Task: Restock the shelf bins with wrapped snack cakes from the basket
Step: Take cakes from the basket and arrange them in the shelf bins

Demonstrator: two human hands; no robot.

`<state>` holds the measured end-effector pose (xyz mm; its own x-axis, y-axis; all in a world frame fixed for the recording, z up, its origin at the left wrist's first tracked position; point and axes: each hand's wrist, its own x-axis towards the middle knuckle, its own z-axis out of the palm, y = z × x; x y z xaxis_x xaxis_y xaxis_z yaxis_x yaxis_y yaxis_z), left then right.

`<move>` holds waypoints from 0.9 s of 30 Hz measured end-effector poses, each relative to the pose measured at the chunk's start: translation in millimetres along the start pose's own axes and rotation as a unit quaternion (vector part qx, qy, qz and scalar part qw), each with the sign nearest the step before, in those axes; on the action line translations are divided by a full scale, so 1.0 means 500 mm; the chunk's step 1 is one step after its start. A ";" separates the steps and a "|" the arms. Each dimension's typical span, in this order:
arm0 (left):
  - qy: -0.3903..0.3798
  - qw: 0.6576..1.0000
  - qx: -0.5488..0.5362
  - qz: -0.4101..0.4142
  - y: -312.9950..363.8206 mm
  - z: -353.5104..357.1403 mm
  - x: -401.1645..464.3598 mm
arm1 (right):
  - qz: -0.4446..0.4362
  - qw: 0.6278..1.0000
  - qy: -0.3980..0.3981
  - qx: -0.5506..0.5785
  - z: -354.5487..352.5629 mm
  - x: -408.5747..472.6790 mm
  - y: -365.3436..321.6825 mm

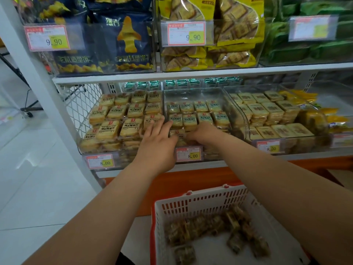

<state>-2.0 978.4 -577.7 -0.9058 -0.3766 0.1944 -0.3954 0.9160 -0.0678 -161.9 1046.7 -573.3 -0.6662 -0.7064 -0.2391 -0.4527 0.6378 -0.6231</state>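
Nearest, at 6 o'clock: white basket [200, 199] w/ red rim, wrapped snack cakes [215, 226] loose on its floor, brown-green, blurred, roughly a dozen; can't count exactly. No print legible on them.

Both forearms reach up from the bottom edge to the middle bin [193, 92] at centre. Left hand [158, 138] lies flat, fingers spread and straight, tips resting on the cakes at the seam between left bin [84, 129] and middle bin. Right hand [204, 132] is knuckles-up, fingers curled down into the front row of packs [189, 121]; whether it pinches one or only presses, can't tell.

Outward from the hands: middle bin shows 2 rows of 4 packs behind the fingers, each w/ a red square logo and dark Chinese print, too small to read. Left bin, at 9 o'clock of the hands, heaped w/ similar yellow packs, approx 4 across. Right bin [236, 119], at 3 o'clock, holds paler packs w/ brown print.

Price tags, 3 along the lower shelf edge: "8.00" tag [189, 154] just below the hands, plus one left [100, 161] and one right [269, 148], same price.

Upper shelf, 12 o'clock: 2 tags reading "9.90" [186, 33] and [47, 37], over yellow packs [210, 25] and dark blue bags [122, 41]; third tag [311, 27] at 1 o'clock blurred, green packs [317, 48] behind.
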 end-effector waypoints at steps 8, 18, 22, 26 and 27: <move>0.118 0.989 -0.028 0.082 0.115 0.037 -0.028 | -0.136 0.970 0.139 0.147 -0.033 -0.125 0.133; -0.149 0.979 -0.140 0.023 0.248 0.262 -0.087 | -0.063 0.997 0.036 -0.007 0.084 -0.174 0.388; -0.241 0.949 -0.200 -0.032 0.281 0.357 -0.117 | -0.007 0.996 -0.065 -0.067 0.138 -0.156 0.480; -0.292 0.937 -0.189 -0.045 0.281 0.438 -0.149 | 0.024 0.954 -0.256 -0.156 0.239 -0.124 0.540; -0.304 0.936 -0.173 -0.046 0.279 0.454 -0.158 | 0.042 0.938 -0.314 -0.145 0.272 -0.122 0.548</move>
<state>-20.4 1104.7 -824.7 -0.8311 -0.3686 -0.4165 -0.4985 0.8257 0.2640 -164.6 1222.8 -830.4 -0.2681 -0.6340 -0.7254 -0.6171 0.6912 -0.3761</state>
